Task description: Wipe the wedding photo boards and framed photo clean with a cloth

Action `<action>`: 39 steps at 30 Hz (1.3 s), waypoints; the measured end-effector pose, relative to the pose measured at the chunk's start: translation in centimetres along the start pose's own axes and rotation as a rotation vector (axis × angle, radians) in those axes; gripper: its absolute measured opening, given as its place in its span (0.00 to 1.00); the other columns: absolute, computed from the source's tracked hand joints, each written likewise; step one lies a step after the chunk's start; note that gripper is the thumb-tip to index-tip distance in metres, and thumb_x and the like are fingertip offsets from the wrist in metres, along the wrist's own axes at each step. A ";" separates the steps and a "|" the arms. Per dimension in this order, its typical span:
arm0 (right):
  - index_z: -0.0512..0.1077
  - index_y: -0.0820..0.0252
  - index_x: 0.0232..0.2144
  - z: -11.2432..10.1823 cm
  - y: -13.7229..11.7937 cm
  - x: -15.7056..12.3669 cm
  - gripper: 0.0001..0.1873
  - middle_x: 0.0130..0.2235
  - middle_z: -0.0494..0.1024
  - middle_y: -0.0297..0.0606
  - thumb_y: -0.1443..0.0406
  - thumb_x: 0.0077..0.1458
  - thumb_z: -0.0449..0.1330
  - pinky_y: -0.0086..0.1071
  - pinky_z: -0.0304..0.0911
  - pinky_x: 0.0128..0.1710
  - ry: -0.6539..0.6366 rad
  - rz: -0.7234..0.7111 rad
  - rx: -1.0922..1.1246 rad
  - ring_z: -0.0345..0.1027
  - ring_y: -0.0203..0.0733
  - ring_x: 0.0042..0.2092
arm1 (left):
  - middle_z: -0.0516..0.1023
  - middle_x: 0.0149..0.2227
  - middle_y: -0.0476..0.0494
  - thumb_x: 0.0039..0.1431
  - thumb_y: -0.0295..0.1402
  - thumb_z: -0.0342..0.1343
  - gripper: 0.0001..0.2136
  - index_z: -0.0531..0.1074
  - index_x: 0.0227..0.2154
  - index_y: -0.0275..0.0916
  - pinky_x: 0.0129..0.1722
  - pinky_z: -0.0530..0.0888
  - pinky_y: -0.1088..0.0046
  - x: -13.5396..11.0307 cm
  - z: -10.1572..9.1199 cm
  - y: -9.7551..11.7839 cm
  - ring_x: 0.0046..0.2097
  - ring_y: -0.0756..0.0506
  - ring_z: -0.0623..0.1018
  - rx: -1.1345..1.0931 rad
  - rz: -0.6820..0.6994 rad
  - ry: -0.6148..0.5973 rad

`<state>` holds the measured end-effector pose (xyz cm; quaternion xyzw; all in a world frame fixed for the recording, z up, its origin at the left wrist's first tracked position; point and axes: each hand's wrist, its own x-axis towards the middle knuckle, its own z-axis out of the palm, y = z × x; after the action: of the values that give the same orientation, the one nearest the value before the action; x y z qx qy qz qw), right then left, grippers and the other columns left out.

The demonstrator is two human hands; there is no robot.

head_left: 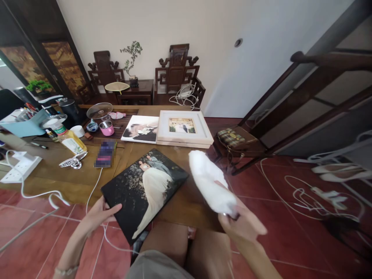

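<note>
From here, the left hand (pixel 100 214) pinches the photo panel (pixel 154 186) by its edge at the table's (pixel 186 211) near side, best held steady, while the right hand (pixel 245 224) grips a fluffy duster (pixel 209 184), best moved lightly

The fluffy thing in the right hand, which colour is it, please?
The fluffy thing is white, as the head view shows.

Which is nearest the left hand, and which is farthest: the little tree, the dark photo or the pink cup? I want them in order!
1. Dark photo: held in the left hand.
2. Pink cup: ahead, on the table.
3. Little tree: far back, beyond the table.
</note>
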<state>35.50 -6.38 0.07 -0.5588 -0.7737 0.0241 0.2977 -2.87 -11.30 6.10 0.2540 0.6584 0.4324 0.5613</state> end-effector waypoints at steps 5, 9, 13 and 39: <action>0.71 0.56 0.51 1.0 -1.0 4.7 0.19 0.48 0.78 0.44 0.70 0.58 0.53 0.40 0.71 0.47 0.146 -0.425 0.118 0.74 0.48 0.47 | 0.81 0.29 0.44 0.31 0.32 0.74 0.31 0.66 0.42 0.37 0.27 0.79 0.68 2.8 0.3 0.6 0.29 0.43 0.81 0.023 0.114 0.145; 0.76 0.56 0.37 2.8 -0.9 7.8 0.10 0.49 0.77 0.46 0.72 0.58 0.56 0.40 0.69 0.45 0.175 -0.761 0.057 0.71 0.48 0.50 | 0.79 0.24 0.50 0.33 0.42 0.72 0.37 0.62 0.47 0.39 0.24 0.75 0.75 5.6 0.0 0.0 0.26 0.46 0.79 0.132 0.214 0.175; 0.76 0.58 0.35 4.9 -0.7 8.5 0.17 0.49 0.77 0.45 0.78 0.57 0.51 0.43 0.67 0.46 0.155 -0.737 0.099 0.66 0.49 0.54 | 0.68 0.18 0.58 0.41 0.49 0.66 0.33 0.66 0.49 0.36 0.20 0.65 0.81 7.1 -0.3 -1.1 0.20 0.53 0.69 0.385 0.438 0.300; 0.75 0.59 0.38 6.0 -0.9 8.4 0.25 0.50 0.76 0.43 0.82 0.45 0.47 0.46 0.62 0.46 0.088 -0.614 0.254 0.63 0.53 0.54 | 0.59 0.20 0.57 0.48 0.51 0.59 0.33 0.69 0.51 0.30 0.22 0.62 0.79 6.6 0.5 -1.9 0.21 0.54 0.60 0.621 0.551 0.483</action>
<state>30.17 2.46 -0.86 -0.2584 -0.8831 0.0051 0.3916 -3.69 -6.69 1.05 0.4671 0.7760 0.3948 0.1544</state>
